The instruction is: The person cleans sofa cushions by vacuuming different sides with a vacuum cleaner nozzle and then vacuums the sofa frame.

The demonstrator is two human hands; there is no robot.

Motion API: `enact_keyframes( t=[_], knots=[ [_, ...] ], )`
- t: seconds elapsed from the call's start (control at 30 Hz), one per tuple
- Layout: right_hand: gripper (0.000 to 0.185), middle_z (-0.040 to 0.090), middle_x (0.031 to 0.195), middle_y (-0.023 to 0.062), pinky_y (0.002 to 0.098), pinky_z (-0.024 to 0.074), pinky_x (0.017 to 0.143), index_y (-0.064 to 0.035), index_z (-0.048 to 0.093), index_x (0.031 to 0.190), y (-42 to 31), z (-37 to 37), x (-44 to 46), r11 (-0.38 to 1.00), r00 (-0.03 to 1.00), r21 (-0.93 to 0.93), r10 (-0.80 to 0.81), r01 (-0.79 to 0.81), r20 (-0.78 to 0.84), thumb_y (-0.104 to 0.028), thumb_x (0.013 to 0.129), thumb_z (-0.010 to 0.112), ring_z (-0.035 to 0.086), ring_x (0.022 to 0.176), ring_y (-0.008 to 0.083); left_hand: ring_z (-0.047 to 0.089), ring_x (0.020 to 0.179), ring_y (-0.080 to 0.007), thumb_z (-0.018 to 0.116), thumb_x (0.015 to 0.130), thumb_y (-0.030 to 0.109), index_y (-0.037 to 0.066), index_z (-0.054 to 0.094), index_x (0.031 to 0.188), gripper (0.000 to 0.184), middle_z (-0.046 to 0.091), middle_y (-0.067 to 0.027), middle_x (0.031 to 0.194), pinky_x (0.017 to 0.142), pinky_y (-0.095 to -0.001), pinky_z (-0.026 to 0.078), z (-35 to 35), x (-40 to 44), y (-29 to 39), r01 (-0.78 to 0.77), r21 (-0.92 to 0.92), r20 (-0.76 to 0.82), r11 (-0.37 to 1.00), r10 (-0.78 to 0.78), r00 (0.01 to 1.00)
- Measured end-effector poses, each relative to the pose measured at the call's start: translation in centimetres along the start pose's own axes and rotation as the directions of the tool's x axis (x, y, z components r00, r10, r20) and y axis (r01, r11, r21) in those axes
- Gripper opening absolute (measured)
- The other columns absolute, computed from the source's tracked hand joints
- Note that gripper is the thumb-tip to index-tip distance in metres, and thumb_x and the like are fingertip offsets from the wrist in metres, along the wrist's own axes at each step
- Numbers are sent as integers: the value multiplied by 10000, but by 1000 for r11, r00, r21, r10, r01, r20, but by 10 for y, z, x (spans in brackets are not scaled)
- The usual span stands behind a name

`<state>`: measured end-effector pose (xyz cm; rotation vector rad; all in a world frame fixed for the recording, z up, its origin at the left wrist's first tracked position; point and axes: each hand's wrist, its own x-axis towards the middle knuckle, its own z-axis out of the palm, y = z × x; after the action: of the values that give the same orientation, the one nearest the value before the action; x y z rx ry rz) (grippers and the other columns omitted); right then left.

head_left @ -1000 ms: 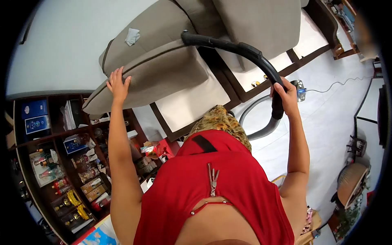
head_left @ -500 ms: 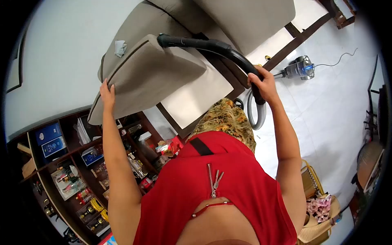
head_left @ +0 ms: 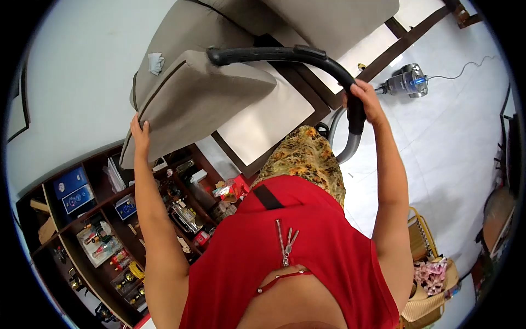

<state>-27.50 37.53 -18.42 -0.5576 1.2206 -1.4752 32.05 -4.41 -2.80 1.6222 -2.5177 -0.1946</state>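
Observation:
My left hand (head_left: 141,134) grips the edge of a grey-beige sofa cushion (head_left: 203,109), which is tilted up off the sofa frame. My right hand (head_left: 369,103) is wrapped round the handle end of a black vacuum cleaner wand (head_left: 282,54). The wand's tip rests at the cushion's upper corner, seemingly against the fabric. From the handle a grey hose (head_left: 350,148) curves down behind my patterned trousers. The vacuum cleaner (head_left: 405,82) stands on the tiled floor at the right, its cord trailing away.
Under the cushion shows a white seat base (head_left: 268,126) with a dark wooden frame. A small pale cloth (head_left: 156,63) lies on the sofa back. Dark shelves (head_left: 104,219) full of boxes and small items stand at lower left. A yellow-framed chair (head_left: 422,241) with a bag is at right.
My right hand has moved right and slightly up with the wand's handle. The wand tip has slid a little left at the cushion corner. My left hand keeps its grip on the cushion.

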Motion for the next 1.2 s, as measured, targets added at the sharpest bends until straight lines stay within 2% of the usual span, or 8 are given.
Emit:
enact_keyframes(
  t=[0.13,0.3,0.47,0.6,0.73,0.93,1.0,1.2],
  knots=[
    [333,633,718,48,274,484,601,-31,630,914,-18,7,31,998,991,-39,45,-40,128,-363,928,628,603,639,131,325,1381,-337,559,946,276,66,392,1464,583,369,-164,1461,1146,-427,261,-6,-12,12,146,-104,39,984,-143,989],
    [355,614,705,31,273,477,612,-26,632,858,7,-8,39,991,993,-136,15,1,117,-374,926,643,583,639,112,342,1362,-292,550,912,257,67,408,1449,588,377,-128,1430,1125,-384,272,-12,-27,24,204,-228,55,952,-197,979],
    [332,610,706,22,253,451,594,-17,645,883,48,-29,14,962,990,-233,140,-142,-24,-346,908,685,565,635,103,310,1391,-302,609,932,383,72,397,1452,641,349,-124,1453,1143,-407,246,-9,-41,33,250,-281,65,927,-242,968],
    [337,612,716,27,254,458,617,-15,645,912,30,-20,3,994,996,-64,92,-91,21,-351,902,668,570,649,110,281,1414,-306,629,934,485,78,359,1475,729,316,-128,1489,1155,-426,228,-7,-64,39,241,-230,54,943,-234,971],
    [456,615,710,40,262,473,630,-20,630,912,-16,1,17,992,985,-125,26,-4,172,-472,859,660,589,652,127,198,1470,-310,646,932,451,83,347,1479,724,221,-131,1582,1175,-435,188,-5,-87,41,277,-211,55,937,-271,961],
    [330,615,714,34,269,481,627,-27,627,895,-8,-19,29,994,969,-72,95,-80,229,-355,924,624,586,639,116,152,1487,-312,634,949,363,81,359,1464,648,214,-133,1588,1181,-435,164,0,-121,45,245,-239,18,939,-248,969],
    [322,610,710,33,258,479,619,-24,622,888,7,-26,26,990,967,-49,140,-132,214,-343,933,616,587,634,113,44,1524,-293,609,960,404,122,331,1501,671,156,-107,1620,1186,-443,145,5,-127,35,185,-246,30,951,-184,983],
    [298,612,713,23,233,494,587,-15,637,911,54,-50,10,949,959,-148,283,-277,23,-312,929,652,588,611,89,104,1503,-350,605,931,237,95,400,1397,529,264,-140,1573,1183,-483,138,5,-149,47,229,-286,-29,931,-247,969]
  ],
)
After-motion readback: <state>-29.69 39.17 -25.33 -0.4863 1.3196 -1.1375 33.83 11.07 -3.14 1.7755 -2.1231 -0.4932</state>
